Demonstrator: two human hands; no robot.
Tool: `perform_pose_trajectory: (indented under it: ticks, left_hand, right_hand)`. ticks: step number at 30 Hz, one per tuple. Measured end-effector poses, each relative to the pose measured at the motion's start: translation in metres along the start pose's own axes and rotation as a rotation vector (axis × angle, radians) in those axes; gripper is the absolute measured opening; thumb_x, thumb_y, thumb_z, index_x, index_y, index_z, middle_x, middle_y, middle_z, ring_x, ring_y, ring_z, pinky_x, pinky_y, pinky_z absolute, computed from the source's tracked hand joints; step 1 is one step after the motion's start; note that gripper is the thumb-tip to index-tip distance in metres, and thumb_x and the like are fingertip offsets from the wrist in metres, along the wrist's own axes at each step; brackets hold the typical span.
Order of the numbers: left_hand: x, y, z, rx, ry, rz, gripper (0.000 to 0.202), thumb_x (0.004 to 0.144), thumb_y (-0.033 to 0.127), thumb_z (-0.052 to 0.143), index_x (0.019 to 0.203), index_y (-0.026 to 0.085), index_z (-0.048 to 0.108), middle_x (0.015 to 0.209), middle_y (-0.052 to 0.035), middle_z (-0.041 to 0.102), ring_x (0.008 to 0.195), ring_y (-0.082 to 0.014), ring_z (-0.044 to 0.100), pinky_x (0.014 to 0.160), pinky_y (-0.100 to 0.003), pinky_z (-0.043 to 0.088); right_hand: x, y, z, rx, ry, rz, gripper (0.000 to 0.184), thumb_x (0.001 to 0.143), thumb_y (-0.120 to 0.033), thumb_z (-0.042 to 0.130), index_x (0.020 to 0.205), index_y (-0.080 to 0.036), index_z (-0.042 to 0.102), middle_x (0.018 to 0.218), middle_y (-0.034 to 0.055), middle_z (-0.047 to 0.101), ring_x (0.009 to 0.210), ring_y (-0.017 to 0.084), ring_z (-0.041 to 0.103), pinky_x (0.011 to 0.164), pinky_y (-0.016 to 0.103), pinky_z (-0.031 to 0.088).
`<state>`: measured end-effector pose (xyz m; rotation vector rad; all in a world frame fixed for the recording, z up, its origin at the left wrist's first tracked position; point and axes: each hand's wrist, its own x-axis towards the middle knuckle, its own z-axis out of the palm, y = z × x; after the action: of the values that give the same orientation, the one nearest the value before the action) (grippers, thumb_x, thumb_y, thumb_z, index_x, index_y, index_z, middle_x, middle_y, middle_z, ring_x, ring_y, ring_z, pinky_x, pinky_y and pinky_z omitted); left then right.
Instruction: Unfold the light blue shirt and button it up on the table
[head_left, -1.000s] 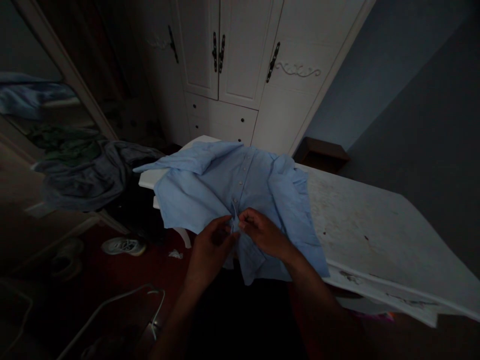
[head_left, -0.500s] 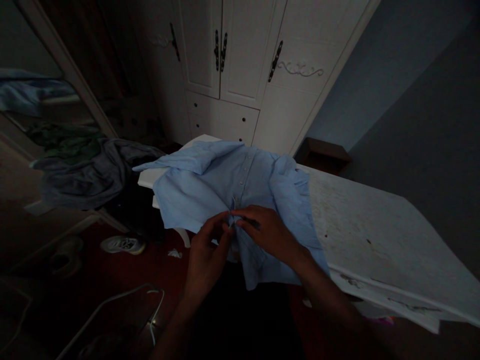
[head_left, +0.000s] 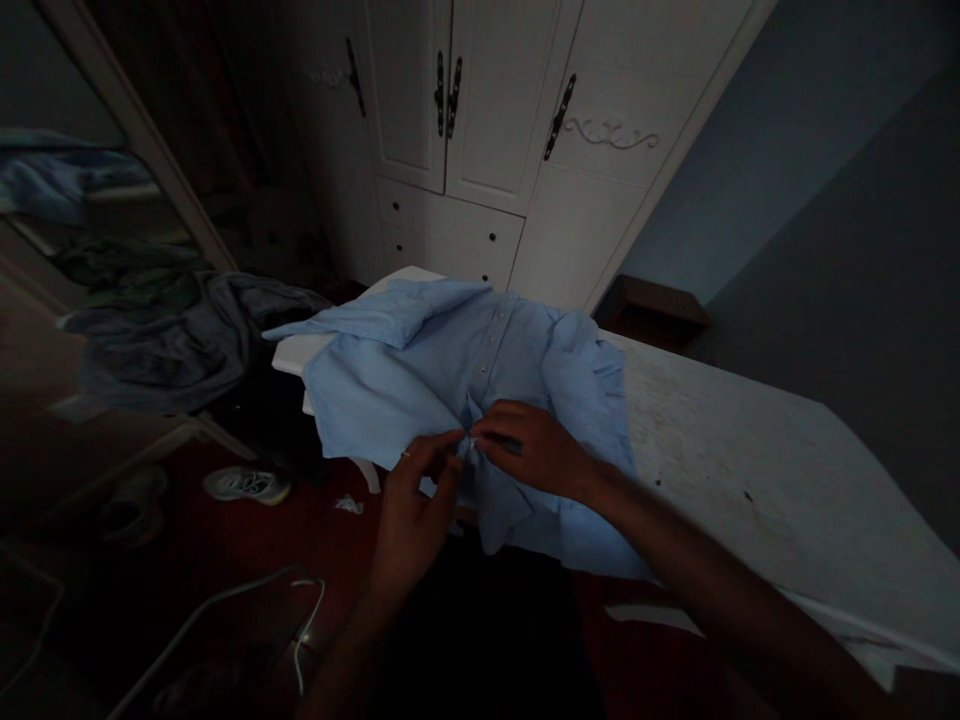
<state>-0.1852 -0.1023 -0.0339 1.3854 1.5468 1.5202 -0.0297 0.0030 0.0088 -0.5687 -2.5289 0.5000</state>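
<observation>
A light blue button-up shirt (head_left: 405,380) lies spread over the left end of a white table (head_left: 735,450), its hem hanging off the near edge. My left hand (head_left: 412,510) pinches the shirt's front placket from the left, fingers closed on the cloth. My right hand (head_left: 532,450) meets it from the right, fingers curled on the same strip near a button. Both hands touch at the placket low on the shirt.
A white wardrobe (head_left: 495,130) with dark handles stands behind the table. Dark blue and green clothes (head_left: 165,340) are heaped at the left. A white shoe (head_left: 247,484) and a white cord (head_left: 225,600) lie on the red floor. A brown box (head_left: 652,310) sits by the wall.
My hands have shifted slightly up the placket and my right arm reaches in further from the right. The view has tipped a little; the shirt lies the same.
</observation>
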Motion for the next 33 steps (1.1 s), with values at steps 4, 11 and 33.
perform_pose_trajectory:
  ticks: [4, 11, 33]
  left_hand:
    - [0.005, 0.006, 0.004, 0.236, -0.002, 0.114, 0.03, 0.087, 0.032, 0.062, 0.116, 0.024, 0.065, 0.096, -0.0034, 0.063, 0.082, -0.0157, 0.059, 0.075, -0.029, 0.05]
    - [0.012, 0.004, 0.011, 0.281, 0.047, 0.129, 0.021, 0.091, 0.031, 0.057, 0.105, 0.022, 0.069, 0.096, -0.0047, 0.07, 0.088, -0.0188, 0.065, 0.081, -0.03, 0.05]
    - [0.031, 0.014, 0.023, 0.001, 0.189, -0.04, 0.018, 0.076, 0.032, 0.069, 0.089, 0.022, 0.078, 0.091, -0.0038, 0.076, 0.083, -0.0193, 0.068, 0.08, -0.032, 0.052]
  right_hand:
    - [0.005, 0.006, -0.002, 0.068, -0.008, -0.03, 0.016, 0.093, -0.023, 0.053, 0.096, -0.019, 0.068, 0.085, 0.0045, 0.062, 0.081, 0.017, 0.059, 0.074, 0.03, 0.048]
    - [0.009, 0.02, -0.001, 0.258, -0.029, -0.065, 0.017, 0.095, -0.03, 0.051, 0.096, -0.02, 0.065, 0.087, 0.0051, 0.061, 0.082, 0.018, 0.058, 0.077, 0.032, 0.048]
    - [0.01, 0.03, 0.008, 0.551, 0.113, 0.081, 0.02, 0.09, -0.038, 0.056, 0.087, -0.02, 0.063, 0.081, 0.0012, 0.06, 0.074, 0.014, 0.055, 0.071, 0.027, 0.044]
